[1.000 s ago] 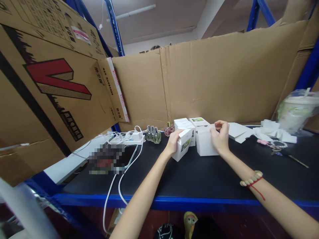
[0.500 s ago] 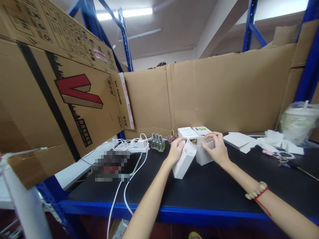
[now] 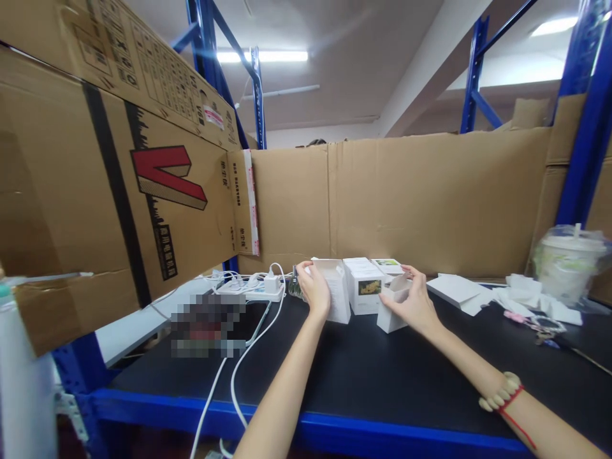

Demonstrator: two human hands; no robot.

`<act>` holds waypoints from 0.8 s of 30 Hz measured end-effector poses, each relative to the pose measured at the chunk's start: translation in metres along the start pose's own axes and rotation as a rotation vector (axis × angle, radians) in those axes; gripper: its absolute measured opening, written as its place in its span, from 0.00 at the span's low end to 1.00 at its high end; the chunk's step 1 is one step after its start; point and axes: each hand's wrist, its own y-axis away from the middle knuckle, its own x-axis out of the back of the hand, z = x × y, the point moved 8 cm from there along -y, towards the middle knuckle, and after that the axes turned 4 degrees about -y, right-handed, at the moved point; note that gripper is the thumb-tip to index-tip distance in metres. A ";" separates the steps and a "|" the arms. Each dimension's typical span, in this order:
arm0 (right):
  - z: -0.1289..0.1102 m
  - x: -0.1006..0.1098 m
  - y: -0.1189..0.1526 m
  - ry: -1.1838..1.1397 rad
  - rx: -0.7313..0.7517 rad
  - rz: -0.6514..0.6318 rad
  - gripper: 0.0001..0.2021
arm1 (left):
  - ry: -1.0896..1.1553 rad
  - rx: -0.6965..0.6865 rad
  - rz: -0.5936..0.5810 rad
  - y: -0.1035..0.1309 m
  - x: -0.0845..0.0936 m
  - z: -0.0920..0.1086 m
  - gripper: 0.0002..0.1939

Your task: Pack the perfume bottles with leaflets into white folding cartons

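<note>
My left hand point(image 3: 314, 290) is closed around the left side of a tall white box point(image 3: 337, 293), which stands on the black tabletop with its top flap up. A smaller white box point(image 3: 393, 311) is gripped by my right hand point(image 3: 415, 298), thumb on the near side and fingers at the back; its top is open. Between and behind them stands a white box with a dark picture point(image 3: 366, 290). Another white box with a green label point(image 3: 388, 264) is behind my right hand. Small glass bottles point(image 3: 295, 287) are partly hidden behind my left hand.
White cables and a power strip point(image 3: 253, 291) lie at the left, near a blurred flat device point(image 3: 258, 324). At the right are flat white cartons point(image 3: 461, 292), crumpled paper, keys point(image 3: 545, 331) and a lidded cup point(image 3: 568, 268). Cardboard walls point(image 3: 430, 197) enclose the back and left.
My left hand has moved left with the tall box, now more upright. The smaller box in my right hand is slightly lower, and the picture box between them has come into view. The head view has shifted.
</note>
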 end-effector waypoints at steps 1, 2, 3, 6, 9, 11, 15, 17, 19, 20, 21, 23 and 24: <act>0.000 -0.001 0.000 0.010 -0.015 -0.008 0.34 | -0.007 -0.003 0.014 0.000 0.001 0.000 0.04; 0.000 -0.002 0.001 0.018 -0.029 -0.014 0.34 | -0.017 -0.009 0.028 0.000 0.002 0.001 0.03; -0.001 -0.002 0.001 0.020 -0.037 -0.016 0.34 | -0.033 -0.014 0.040 0.000 0.003 0.001 0.03; -0.007 -0.003 0.004 0.007 -0.038 -0.021 0.34 | -0.091 -0.003 0.058 0.001 0.003 -0.002 0.01; -0.008 -0.006 0.007 -0.011 -0.072 -0.058 0.34 | -0.130 0.031 0.026 0.002 0.001 -0.006 0.06; -0.008 -0.009 0.009 -0.024 -0.109 -0.081 0.35 | -0.149 0.046 -0.002 0.003 -0.001 -0.008 0.10; -0.006 -0.010 0.012 -0.053 -0.148 -0.086 0.35 | -0.266 0.064 -0.121 0.010 -0.011 -0.008 0.15; -0.006 -0.011 0.012 -0.069 -0.155 -0.084 0.36 | -0.375 0.071 -0.196 0.014 -0.017 -0.010 0.13; -0.005 -0.012 0.012 -0.088 -0.167 -0.079 0.37 | -0.461 0.075 -0.255 0.017 -0.022 -0.013 0.09; -0.004 -0.011 0.011 -0.102 -0.172 -0.070 0.37 | -0.485 0.073 -0.277 0.018 -0.023 -0.014 0.08; -0.005 -0.010 0.010 -0.122 -0.172 -0.053 0.37 | -0.497 0.067 -0.293 0.019 -0.025 -0.014 0.09; -0.008 -0.004 0.008 -0.193 -0.146 0.003 0.36 | -0.495 0.039 -0.300 0.019 -0.026 -0.014 0.12; -0.010 -0.001 0.006 -0.244 -0.123 0.037 0.35 | -0.486 0.017 -0.290 0.018 -0.025 -0.012 0.12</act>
